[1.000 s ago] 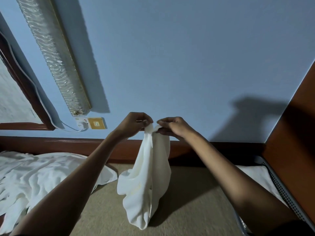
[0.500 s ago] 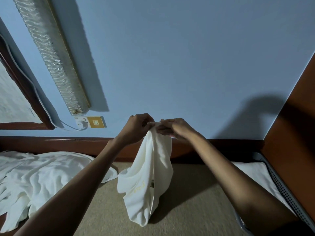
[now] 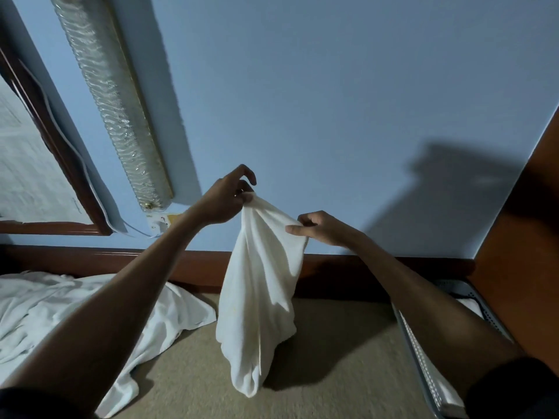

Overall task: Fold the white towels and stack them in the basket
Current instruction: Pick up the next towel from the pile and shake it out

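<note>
Head view, looking fwd and down over both forearms.

1. Left hand (image 3: 225,201): raised in front of the blue wall (image 3: 332,101). Thumb and fingers pinch the top corner of the white towel (image 3: 260,291); index finger is curled above the pinch, clear of the cloth.

2. Right hand (image 3: 320,229): set lower than the left hand and to its right. Thumb and curled fingers pinch the towel's upper edge. A short span of that edge runs btwn the two hands, sloping down toward the right hand.

3. Towel: hangs from both pinch points as a loose, bunched drop w/ long vertical folds, narrowing to a point at the bottom. It is at frame ctr, above the tan surface (image 3: 332,373). Cannot tell whether the lower tip touches that surface or hangs just off it. It is not in the basket (image 3: 423,367).

4. Basket: grey, perforated wall, at the right edge of the tan surface, partly hidden by the right forearm. White fabric (image 3: 472,306) shows inside it at the far end.

5. Unfolded pile (image 3: 60,313): crumpled white cloth, lying left of the held towel, under the left forearm; one edge of it lies just beside the held towel.

6. Bkgd: dark wooden rail (image 3: 90,258) along the wall base; rippled glass light fitting (image 3: 112,101) slanting up the wall; wall plate (image 3: 169,220) below its lower end; wood-framed panel (image 3: 60,164) at far left w/ a white cable (image 3: 87,189) along its frame; brown wooden panel (image 3: 529,222) at far right.
</note>
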